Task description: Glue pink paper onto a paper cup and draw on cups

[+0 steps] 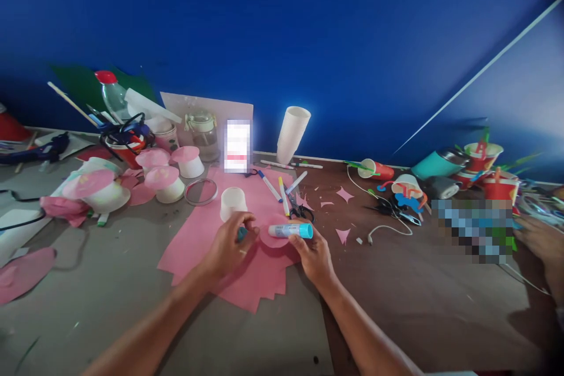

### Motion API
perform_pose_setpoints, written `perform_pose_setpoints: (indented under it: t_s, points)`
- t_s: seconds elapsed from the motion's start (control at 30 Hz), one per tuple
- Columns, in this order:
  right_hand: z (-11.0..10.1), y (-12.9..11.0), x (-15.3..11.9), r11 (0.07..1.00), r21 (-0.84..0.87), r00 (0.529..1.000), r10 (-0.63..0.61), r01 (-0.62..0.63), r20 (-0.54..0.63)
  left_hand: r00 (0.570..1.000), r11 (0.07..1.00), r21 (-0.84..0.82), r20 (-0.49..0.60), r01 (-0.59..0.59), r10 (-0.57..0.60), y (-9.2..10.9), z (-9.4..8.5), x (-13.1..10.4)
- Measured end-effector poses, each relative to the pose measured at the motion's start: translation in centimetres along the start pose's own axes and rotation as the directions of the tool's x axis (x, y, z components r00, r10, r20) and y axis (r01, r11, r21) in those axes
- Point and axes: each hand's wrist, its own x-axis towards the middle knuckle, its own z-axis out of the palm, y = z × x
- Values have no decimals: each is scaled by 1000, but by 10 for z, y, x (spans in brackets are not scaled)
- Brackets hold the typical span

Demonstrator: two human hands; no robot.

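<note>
My right hand (316,255) is closed around a glue stick (282,230), which lies level with its blue end to the right and its pale end pointing left. In my left hand (225,248), the fingers pinch a small teal cap (242,234). An upside-down white paper cup (232,201) stands just beyond the left hand. Under both hands spread several sheets of pink paper (189,252). A rounded pink paper piece (273,242) sits below the glue stick, partly covered by it and the right hand.
Markers (283,195) and scissors (303,211) lie beyond the glue stick, near pink scraps (343,235). Stacked white cups (293,135) lean at the wall beside a lit phone (237,147). Pink-topped cups (164,183) crowd the left. Another person's hand (540,241) is at far right.
</note>
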Motion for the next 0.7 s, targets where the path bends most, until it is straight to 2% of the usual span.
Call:
perform_pose_setpoints:
  t_s: [0.1,0.17,0.33,0.43,0.57,0.7]
  points:
    - [-1,-7,0,999,17,999,-36,36,28,978,955,-209,73,209,-198,5,-2,2]
    - [-1,-11,-2,997,21,996,-81,80,46,950,897,-320,176,304,-259,11,-3,1]
    - [0,-14,-5,992,29,988,-129,127,79,883,743,-518,417,424,-213,16,-1,-3]
    - [1,-13,-6,991,62,990,-123,118,72,846,720,-517,500,463,-185,15,0,-3]
    - [2,-13,-4,984,173,998,24,-33,56,827,760,-453,527,466,-193,17,-1,-2]
    - [4,-15,-2,921,326,977,195,-212,84,822,772,-408,511,488,-250,21,-2,-1]
